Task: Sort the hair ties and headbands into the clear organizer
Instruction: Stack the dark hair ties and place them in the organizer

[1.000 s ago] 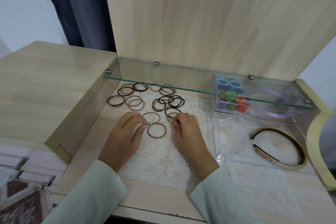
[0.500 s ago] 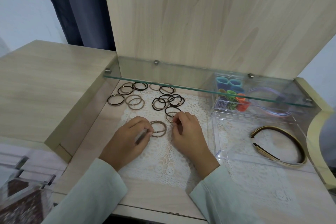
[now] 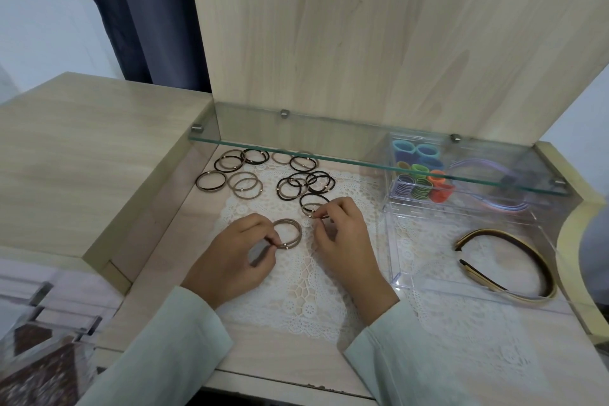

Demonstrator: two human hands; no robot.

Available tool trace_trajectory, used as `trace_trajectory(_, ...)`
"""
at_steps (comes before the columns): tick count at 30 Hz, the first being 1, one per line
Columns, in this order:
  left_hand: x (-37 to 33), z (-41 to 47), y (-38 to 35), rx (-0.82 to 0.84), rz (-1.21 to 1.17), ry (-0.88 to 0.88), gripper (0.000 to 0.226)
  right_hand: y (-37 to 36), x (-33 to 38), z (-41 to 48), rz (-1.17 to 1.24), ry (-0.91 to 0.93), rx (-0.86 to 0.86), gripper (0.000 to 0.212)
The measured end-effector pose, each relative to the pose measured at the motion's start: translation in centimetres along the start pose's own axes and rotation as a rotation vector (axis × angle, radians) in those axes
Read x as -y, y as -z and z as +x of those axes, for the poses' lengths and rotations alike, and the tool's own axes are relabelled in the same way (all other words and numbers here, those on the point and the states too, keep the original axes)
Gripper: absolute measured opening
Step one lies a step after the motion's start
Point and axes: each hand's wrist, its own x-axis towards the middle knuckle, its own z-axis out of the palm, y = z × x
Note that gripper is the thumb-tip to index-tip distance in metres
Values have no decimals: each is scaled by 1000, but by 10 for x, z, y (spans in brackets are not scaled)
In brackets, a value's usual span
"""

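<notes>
Your left hand point(image 3: 237, 257) pinched stacked tan ties point(image 3: 289, 230), right hand point(image 3: 342, 234) pinched another tie point(image 3: 309, 209), both left of clear organizer point(image 3: 395, 273). Risk was overlapping black tie point(image 3: 305, 198) snagging, dragged along.

A: Surface?
B: A pale wood tabletop point(image 3: 263, 353) is carrying everything. A white lace mat point(image 3: 306, 290) is lying flat across its middle.
A: On the lace?
B: Loose hair ties point(image 3: 306, 184), black and tan, are lying scattered over the far half. A few are sitting on bare wood at the far left.
A: Right side?
B: The clear organizer point(image 3: 400, 260) is standing there, and a second lace mat point(image 3: 468, 339) is lying under it.
</notes>
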Motion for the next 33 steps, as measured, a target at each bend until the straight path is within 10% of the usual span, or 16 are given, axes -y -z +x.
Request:
trace_trajectory(10, 9, 5, -2, -281, 117, 272, 26, 2, 2, -1, 240, 91, 55, 11)
trace_trajectory(33, 33, 40, 0, -347, 93, 574, 30, 0, 3, -2, 307, -22, 227, 16)
